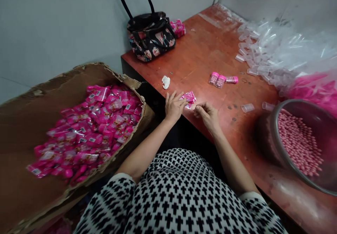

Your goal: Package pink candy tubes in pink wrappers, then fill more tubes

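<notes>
Small flat pink wrappers (190, 97) lie at the near edge of the red-brown table. My left hand (173, 106) rests at their left side, its fingers stretched out and the tips touching them. Just right of the wrappers is my right hand (208, 115), thumb and fingertips pinched together. Whatever those fingertips may hold is hidden or too small to make out. Beyond my hands, several small clear tubes with pink caps (220, 81) are filled with pink beads. A crumpled white scrap (165, 82) sits beyond my left hand.
At left, a torn cardboard box (139, 104) holds a heap of pink packets (105, 121). A grey tub (276, 135) of pink beads (297, 141) stands at right. Clear empty tubes (263, 58) pile up behind it, beside pink pieces in plastic. A floral handbag (152, 39) stands at the back.
</notes>
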`<state>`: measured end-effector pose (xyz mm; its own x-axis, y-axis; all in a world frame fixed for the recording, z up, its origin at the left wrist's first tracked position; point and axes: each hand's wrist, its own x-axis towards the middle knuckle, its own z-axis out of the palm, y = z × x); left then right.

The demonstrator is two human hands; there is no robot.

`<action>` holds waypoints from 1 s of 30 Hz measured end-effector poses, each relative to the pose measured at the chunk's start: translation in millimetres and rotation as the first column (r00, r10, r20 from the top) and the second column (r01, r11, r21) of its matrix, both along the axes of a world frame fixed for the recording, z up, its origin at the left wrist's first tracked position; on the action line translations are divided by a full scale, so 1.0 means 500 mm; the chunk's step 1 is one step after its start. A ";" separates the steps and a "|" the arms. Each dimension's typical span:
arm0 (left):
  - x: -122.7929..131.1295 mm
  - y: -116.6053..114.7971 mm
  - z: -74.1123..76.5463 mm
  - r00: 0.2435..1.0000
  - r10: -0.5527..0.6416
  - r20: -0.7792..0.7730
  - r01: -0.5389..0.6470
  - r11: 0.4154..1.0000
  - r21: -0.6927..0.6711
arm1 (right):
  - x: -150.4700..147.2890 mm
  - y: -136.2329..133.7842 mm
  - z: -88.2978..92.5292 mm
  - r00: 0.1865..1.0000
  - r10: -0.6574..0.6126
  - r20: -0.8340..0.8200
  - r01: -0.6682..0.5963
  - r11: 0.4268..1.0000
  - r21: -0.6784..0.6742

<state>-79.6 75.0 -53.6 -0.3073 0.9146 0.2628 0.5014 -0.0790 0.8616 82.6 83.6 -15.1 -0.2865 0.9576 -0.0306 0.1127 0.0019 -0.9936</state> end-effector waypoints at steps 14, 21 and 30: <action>0.016 -0.032 0.059 0.806 0.050 0.590 -0.074 0.997 0.016 | -0.057 0.075 0.010 0.965 -0.088 -0.246 0.061 0.992 -0.112; 0.008 -0.040 0.079 0.518 0.112 0.848 0.050 0.986 -0.161 | -0.075 0.061 0.021 0.972 -0.062 -0.228 0.035 0.992 -0.120; 0.003 -0.047 0.076 0.490 0.071 0.869 0.066 0.991 -0.118 | -0.086 0.062 0.032 0.987 0.007 -0.164 -0.020 0.997 -0.076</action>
<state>-78.2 51.3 -15.4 -0.3189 0.9145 -0.2490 -0.5089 0.0565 0.8590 39.7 114.7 0.7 -0.3066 0.9502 -0.0565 -0.0504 -0.0755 -0.9959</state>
